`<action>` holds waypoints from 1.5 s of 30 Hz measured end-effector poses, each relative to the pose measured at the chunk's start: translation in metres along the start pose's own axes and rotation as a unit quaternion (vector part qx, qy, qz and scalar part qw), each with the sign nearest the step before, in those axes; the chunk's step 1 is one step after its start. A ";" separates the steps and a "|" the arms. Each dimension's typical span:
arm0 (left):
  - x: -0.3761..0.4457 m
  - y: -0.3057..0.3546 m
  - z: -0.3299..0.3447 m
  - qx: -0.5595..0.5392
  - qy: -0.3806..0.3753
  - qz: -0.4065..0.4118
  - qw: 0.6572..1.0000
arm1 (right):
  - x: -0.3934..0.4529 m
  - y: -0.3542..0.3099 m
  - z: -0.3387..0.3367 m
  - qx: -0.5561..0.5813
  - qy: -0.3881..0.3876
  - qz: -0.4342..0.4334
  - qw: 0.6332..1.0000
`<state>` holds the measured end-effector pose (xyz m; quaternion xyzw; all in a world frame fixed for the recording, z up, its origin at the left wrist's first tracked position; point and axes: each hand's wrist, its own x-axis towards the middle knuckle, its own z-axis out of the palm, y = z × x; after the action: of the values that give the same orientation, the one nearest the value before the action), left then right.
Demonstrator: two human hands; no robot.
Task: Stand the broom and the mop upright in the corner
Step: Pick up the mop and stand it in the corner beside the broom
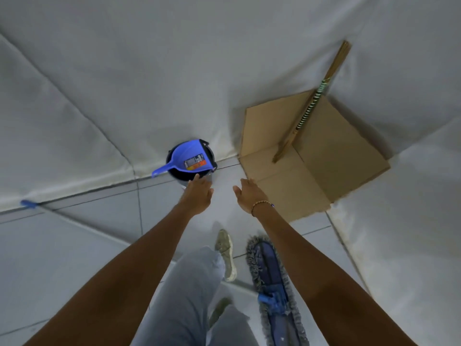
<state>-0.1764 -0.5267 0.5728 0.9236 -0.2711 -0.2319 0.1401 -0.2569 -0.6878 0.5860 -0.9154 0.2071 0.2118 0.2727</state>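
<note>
Both hands, left hand and right hand, reach open and empty toward twelve o'clock; grey-fringed blue flat mop lies floored at five o'clock.

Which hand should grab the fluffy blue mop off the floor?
Probably the right hand. The mop lies flat on the floor tiles under the right arm, beside the shoe. The left hand reaches toward the bucket instead. Both hands are open and empty.
</note>
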 end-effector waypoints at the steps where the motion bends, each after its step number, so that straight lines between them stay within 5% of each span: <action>1: -0.015 -0.006 -0.006 -0.005 0.000 -0.010 1.000 | -0.009 -0.008 0.006 0.003 -0.010 0.004 1.000; 10: -0.122 -0.083 -0.018 -0.032 -0.020 -0.121 0.992 | -0.050 -0.083 0.064 -0.012 -0.047 -0.068 0.997; 21: -0.192 -0.246 -0.007 -0.105 -0.062 -0.238 0.963 | -0.028 -0.135 0.140 -0.085 -0.164 -0.043 0.982; 30: -0.174 -0.377 0.000 -0.138 -0.140 -0.245 0.949 | 0.028 -0.221 0.226 -0.061 -0.199 -0.005 0.978; 40: -0.141 -0.482 0.048 -0.123 -0.236 -0.256 0.929 | 0.053 -0.227 0.340 -0.085 -0.261 0.054 0.960; 45: -0.092 -0.518 0.114 -0.225 -0.182 -0.317 0.904 | 0.107 -0.198 0.403 -0.090 -0.264 0.060 0.959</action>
<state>-0.0770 -0.0683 0.3089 0.8467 0.0741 -0.4825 0.2116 -0.1818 -0.3282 0.3068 -0.8338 0.1621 0.4793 0.2210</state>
